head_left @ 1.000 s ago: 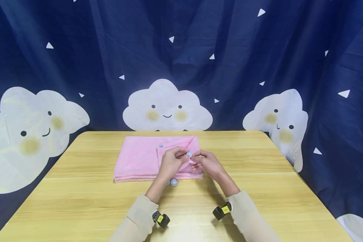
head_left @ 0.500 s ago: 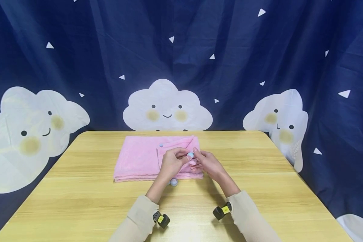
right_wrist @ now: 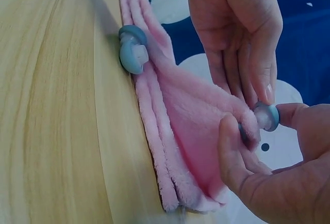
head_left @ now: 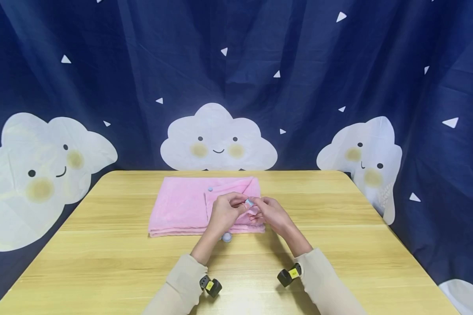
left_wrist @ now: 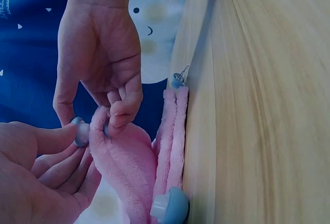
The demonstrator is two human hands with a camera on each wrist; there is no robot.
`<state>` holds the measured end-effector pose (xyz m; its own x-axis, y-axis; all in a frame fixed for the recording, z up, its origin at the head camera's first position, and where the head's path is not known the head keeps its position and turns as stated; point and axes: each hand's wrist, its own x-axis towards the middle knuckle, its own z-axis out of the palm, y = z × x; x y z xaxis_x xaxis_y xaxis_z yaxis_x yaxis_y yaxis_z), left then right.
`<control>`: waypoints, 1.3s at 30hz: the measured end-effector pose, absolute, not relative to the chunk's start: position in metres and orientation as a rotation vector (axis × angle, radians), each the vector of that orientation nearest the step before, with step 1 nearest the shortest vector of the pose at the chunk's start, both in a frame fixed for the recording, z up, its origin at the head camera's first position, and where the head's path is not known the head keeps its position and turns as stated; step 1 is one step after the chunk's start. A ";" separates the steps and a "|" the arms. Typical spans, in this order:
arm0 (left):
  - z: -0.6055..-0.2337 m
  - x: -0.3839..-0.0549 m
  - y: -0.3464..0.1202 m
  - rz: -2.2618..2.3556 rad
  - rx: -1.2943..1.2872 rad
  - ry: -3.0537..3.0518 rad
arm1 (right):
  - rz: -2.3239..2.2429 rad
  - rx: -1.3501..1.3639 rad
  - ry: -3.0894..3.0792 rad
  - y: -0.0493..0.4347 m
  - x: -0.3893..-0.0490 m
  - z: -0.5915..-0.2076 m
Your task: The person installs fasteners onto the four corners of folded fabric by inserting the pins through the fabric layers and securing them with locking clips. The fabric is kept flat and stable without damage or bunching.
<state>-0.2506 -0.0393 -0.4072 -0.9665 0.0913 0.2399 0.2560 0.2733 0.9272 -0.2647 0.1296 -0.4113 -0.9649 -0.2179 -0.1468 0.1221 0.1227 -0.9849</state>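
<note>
A folded pink plush blanket (head_left: pixel 181 203) lies on the table, one corner raised between both hands. On that corner sits a blue mushroom-shaped clip (right_wrist: pixel 269 115), its cap and pale stem on one side of the cloth and a second blue part partly hidden behind it. The left hand (head_left: pixel 224 212) pinches the cap between thumb and fingers, as the left wrist view shows. From the other side, the right hand (head_left: pixel 274 214) has one fingertip against the cap, while its other fingers bend round the cloth and the rear part.
Near the blanket's front edge, other blue mushroom-shaped clips (right_wrist: pixel 133 59) rest on the wooden table (head_left: pixel 114 271). Another small blue piece (head_left: pixel 210 189) sits on the blanket's upper flap. A navy cloud-print curtain (head_left: pixel 220 65) stands behind the table.
Half a second ago a right fingertip was lifted off the cap, showing more of it; now it is back against the cap. Left hand and blanket have barely moved.
</note>
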 end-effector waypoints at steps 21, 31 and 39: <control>-0.408 -0.250 -0.038 -1.741 -0.311 -2.444 | -2.010 -0.161 2.034 0.130 -0.261 -0.406; -0.404 -0.249 -0.044 -1.654 -0.276 -2.544 | -1.971 -0.143 2.079 0.130 -0.260 -0.403; -0.405 -0.246 -0.044 -1.342 -0.368 -2.681 | -1.936 -0.123 2.110 0.130 -0.262 -0.407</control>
